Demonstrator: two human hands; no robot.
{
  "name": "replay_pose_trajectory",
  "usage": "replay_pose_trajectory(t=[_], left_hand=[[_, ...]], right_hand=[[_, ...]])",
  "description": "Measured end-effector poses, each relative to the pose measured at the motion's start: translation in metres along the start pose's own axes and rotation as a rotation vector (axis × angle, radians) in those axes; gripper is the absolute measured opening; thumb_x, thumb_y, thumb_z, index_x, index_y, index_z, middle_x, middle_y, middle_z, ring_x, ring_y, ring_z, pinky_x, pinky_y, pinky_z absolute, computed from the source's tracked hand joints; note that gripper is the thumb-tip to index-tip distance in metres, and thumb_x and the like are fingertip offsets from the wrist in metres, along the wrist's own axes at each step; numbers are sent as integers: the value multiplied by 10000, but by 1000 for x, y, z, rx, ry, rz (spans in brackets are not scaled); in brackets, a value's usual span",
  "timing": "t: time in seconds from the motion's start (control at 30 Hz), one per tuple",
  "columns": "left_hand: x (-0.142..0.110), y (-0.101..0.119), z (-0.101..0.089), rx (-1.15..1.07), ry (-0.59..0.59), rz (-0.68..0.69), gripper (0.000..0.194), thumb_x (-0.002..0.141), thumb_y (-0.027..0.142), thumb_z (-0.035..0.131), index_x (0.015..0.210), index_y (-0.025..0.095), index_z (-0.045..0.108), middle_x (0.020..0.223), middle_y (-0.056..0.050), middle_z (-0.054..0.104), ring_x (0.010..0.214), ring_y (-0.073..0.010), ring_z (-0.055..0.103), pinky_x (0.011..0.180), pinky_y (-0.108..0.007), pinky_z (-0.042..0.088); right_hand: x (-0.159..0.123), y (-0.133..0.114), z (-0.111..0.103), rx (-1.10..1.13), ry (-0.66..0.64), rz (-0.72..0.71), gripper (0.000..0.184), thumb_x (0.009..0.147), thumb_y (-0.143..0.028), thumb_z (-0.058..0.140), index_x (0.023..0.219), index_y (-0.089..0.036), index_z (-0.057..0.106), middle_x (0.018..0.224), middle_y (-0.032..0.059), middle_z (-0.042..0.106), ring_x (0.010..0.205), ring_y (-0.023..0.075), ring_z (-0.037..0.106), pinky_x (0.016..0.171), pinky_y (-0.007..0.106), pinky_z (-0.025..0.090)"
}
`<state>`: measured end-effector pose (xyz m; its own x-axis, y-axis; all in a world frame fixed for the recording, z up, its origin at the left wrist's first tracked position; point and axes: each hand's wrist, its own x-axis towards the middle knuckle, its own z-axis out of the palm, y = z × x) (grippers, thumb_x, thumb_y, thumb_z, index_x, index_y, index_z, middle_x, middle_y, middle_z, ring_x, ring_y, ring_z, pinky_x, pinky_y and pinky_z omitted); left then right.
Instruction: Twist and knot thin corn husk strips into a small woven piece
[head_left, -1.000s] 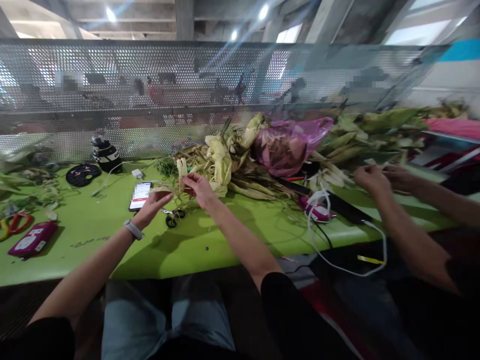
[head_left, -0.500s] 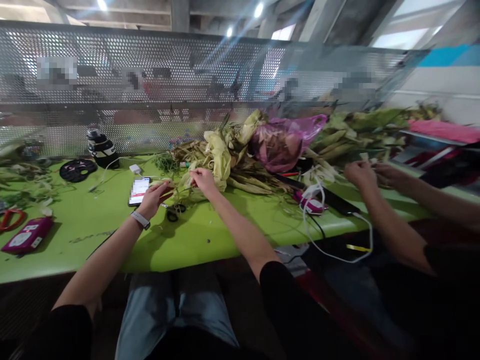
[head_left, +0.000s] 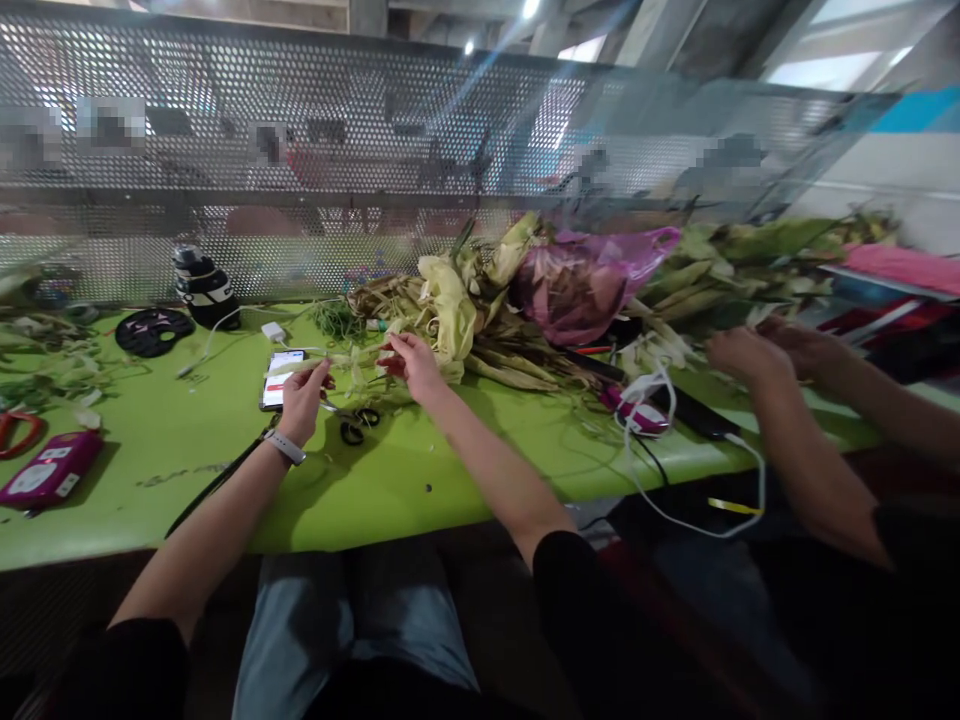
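A pale green strip of corn husk (head_left: 354, 358) stretches between my two hands above the table. My left hand (head_left: 302, 398), with a watch band at the wrist, pinches its left part over the phone (head_left: 275, 380). Thumb and fingers of my right hand (head_left: 417, 366) are closed on its other end, beside the heap of corn husks (head_left: 451, 310). How the strip runs between the fingers is too small to make out. Below the strip, black-handled scissors (head_left: 358, 424) lie on the green tabletop (head_left: 360, 495).
Behind the husks sits a pink plastic bag (head_left: 574, 290). A black bottle (head_left: 204, 290), a black disc (head_left: 154, 332) and a purple device (head_left: 52, 468) stand leftward. To the right lie a white cable (head_left: 679, 515) and a co-worker's hands (head_left: 750, 355). A perforated metal screen (head_left: 300, 180) runs behind.
The view has shifted slightly. My left hand has turned more upright with its fingers drawn in, and the strip between my hands shows more clearly. The co-worker's hands have moved a little.
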<state>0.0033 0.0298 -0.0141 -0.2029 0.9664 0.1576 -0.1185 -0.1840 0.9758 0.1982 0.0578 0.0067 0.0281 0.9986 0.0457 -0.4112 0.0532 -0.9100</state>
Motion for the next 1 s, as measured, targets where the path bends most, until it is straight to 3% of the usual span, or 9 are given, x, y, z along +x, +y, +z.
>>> replay_pose_trajectory(t=[0.13,0.27,0.37,0.43,0.53,0.63,0.73,0.83,1.0], left_hand=[[-4,10,-3,-181,-130,-22,421,747,370,708,1140,222,681,824,-20,695,709,-115,639,576,-209,432],[-7,21,-15,-289,-503,-163,450,660,195,647,1105,188,713,1079,-90,728,1057,-232,658,833,-329,527],[-9,24,-21,-353,-795,-285,407,686,391,641,987,137,745,1157,-160,705,1229,-351,567,946,-482,502],[-11,22,-21,-358,-893,-398,523,715,623,583,839,139,739,1073,-187,723,1181,-385,593,944,-538,492],[-15,16,-14,-330,-834,-513,605,758,761,494,677,182,648,838,-139,741,958,-321,697,902,-504,515],[-20,11,-3,-284,-731,-570,513,790,692,567,823,189,665,699,-72,717,692,-227,706,767,-409,554],[-24,11,3,-259,-678,-527,462,814,647,583,775,194,662,596,-42,665,568,-183,651,728,-381,559],[-26,16,5,-198,-663,-447,483,828,651,563,683,198,646,396,26,458,421,-131,509,741,-384,566],[-29,25,1,-180,-614,-384,355,745,511,742,655,189,620,365,85,335,374,-78,381,612,-292,543]], right_hand=[[1,2,-4,191,-20,81,141,808,-260,694,828,-205,566,760,-47,695,604,87,685,516,173,528],[1,-2,-5,291,-58,134,65,867,-241,613,856,-180,595,787,-4,737,611,91,688,534,177,551],[-2,-6,-3,311,-76,151,128,909,-245,525,858,-165,611,780,18,747,621,100,690,563,194,566],[-6,-9,-1,311,-86,156,131,903,-252,520,849,-171,607,764,17,745,629,112,692,583,212,571],[-13,-11,3,272,-113,141,105,860,-293,577,822,-195,586,743,0,733,634,127,690,597,228,563],[-21,-13,6,223,-170,101,164,801,-356,629,771,-201,585,712,-3,715,647,143,685,622,242,553],[-28,-14,8,180,-263,42,290,799,-469,594,718,-192,620,734,24,719,704,168,693,687,278,558],[-35,-16,8,101,-309,20,555,826,-680,448,633,-190,623,764,61,722,810,202,701,765,319,558],[-38,-21,2,1,-357,81,830,756,-887,255,616,-172,653,789,124,728,921,247,696,771,344,561]])
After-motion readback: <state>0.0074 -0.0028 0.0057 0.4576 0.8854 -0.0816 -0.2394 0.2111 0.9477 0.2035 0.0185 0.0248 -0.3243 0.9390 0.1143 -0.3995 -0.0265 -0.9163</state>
